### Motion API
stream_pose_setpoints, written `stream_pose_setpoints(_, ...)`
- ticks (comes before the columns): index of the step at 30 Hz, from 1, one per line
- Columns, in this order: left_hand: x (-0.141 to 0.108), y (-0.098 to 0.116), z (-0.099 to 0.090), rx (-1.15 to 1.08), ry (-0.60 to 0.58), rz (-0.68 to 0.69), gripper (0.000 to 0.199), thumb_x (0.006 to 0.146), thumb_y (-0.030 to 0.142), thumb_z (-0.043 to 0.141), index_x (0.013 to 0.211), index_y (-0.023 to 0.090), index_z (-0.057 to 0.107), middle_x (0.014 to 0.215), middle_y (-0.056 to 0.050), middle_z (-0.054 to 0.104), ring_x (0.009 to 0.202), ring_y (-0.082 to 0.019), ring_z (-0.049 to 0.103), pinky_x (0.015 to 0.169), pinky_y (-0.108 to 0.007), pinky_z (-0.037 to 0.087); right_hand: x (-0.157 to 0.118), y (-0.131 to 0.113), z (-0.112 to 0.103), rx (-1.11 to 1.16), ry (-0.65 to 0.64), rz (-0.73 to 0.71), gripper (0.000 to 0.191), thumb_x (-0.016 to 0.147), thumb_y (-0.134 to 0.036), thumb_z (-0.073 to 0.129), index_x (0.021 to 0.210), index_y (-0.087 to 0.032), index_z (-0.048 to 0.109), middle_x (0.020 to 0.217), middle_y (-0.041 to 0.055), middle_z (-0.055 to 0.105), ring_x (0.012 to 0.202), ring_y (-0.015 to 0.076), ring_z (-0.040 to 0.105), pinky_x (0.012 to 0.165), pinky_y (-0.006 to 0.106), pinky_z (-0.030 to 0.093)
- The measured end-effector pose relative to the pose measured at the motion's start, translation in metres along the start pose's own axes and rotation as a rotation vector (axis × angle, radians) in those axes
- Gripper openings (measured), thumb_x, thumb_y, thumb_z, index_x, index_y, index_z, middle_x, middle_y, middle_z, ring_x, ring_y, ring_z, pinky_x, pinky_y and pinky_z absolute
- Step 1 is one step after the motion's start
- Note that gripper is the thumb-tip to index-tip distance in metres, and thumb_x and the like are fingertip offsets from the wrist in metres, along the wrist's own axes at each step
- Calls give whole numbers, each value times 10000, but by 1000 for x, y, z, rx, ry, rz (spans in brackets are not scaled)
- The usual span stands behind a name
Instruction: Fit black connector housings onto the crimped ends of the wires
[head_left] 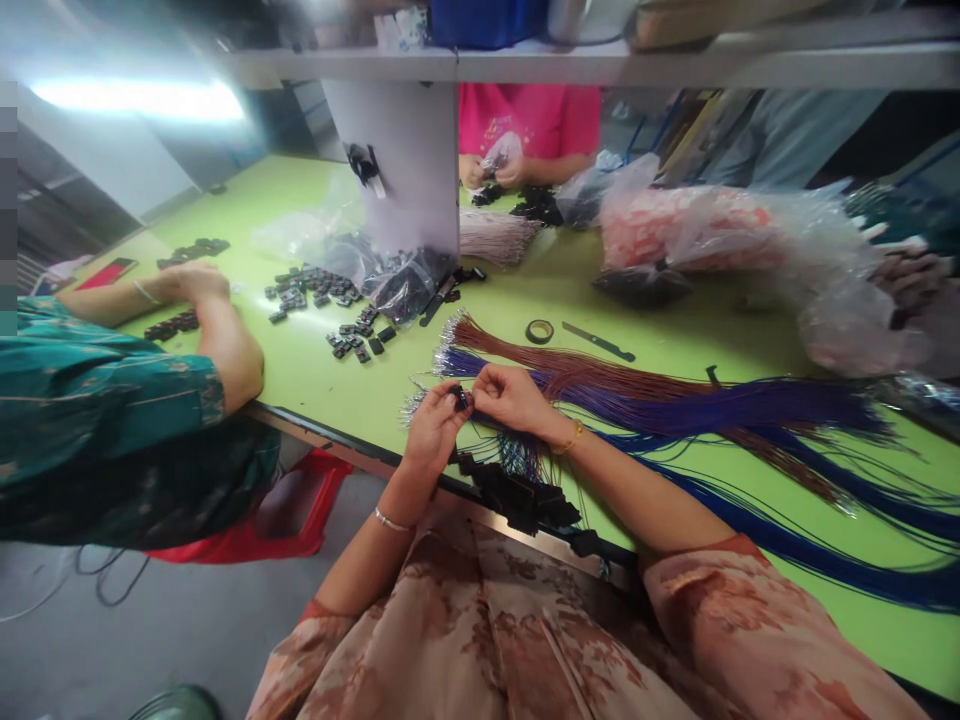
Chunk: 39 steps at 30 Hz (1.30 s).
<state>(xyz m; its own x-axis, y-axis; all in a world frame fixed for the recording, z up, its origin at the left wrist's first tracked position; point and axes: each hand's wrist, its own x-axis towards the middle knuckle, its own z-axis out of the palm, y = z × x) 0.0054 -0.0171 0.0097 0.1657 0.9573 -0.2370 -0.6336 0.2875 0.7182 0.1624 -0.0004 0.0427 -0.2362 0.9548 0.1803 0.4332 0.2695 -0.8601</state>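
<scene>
My left hand (433,428) pinches a small black plastic connector (460,398) between thumb and fingers. Close against it, my right hand (516,398) has its fingertips pressed together; whatever lies in them is too small to make out. Bundles of brown wires (517,352) and blue-purple wires (675,412) with metal-tipped ends run beside and under my hands. Below my hands, a heap of black connectors (525,495) with thin wires attached rests along the table's front edge.
Loose black connectors (315,288) lie on the green table (315,390) near a co-worker's arms (217,320). A tape roll (539,331) and a dark blade-like tool (598,342) are behind the wires. Plastic bags (690,230) stand at the back right; another person (529,130) works opposite.
</scene>
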Motion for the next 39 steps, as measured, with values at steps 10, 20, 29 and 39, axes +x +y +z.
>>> stream_pose_setpoints(10, -3, -3, 2, 72, 3, 40, 278, 699, 189, 750, 951, 162, 635, 875, -29, 649, 820, -129, 617, 836, -300, 489, -2, 1, 5, -107, 38, -32, 94, 703, -237, 574, 645, -175, 534, 557, -49, 470, 521, 82, 367, 518, 217, 266)
stream_pose_setpoints(20, -4, 0, -1, 226, 54, 51, 387, 600, 273, 820, 908, 148, 624, 822, -22, 670, 740, -116, 628, 734, -268, 524, -5, 5, 4, -199, -82, -144, 88, 743, -186, 535, 660, -161, 548, 585, -29, 526, 537, 85, 402, 537, 216, 260)
stream_pose_setpoints(29, -57, -17, 30, 989, -275, 660, 181, 862, 195, 535, 1013, 168, 631, 978, -85, 683, 929, -172, 633, 854, -321, 504, 31, 32, -34, -283, -74, 22, 232, 867, -269, 468, 803, -144, 652, 742, 24, 660, 660, 124, 533, 630, 225, 365)
stream_pose_setpoints(39, -79, -44, 53, 1524, -1042, 824, 302, 931, 283, 429, 1132, 116, 581, 1047, -124, 677, 998, -206, 608, 892, -343, 489, 46, 46, -21, -803, -237, 72, 395, 874, -120, 414, 1176, -150, 667, 1124, 159, 628, 1011, 240, 555, 891, 321, 390)
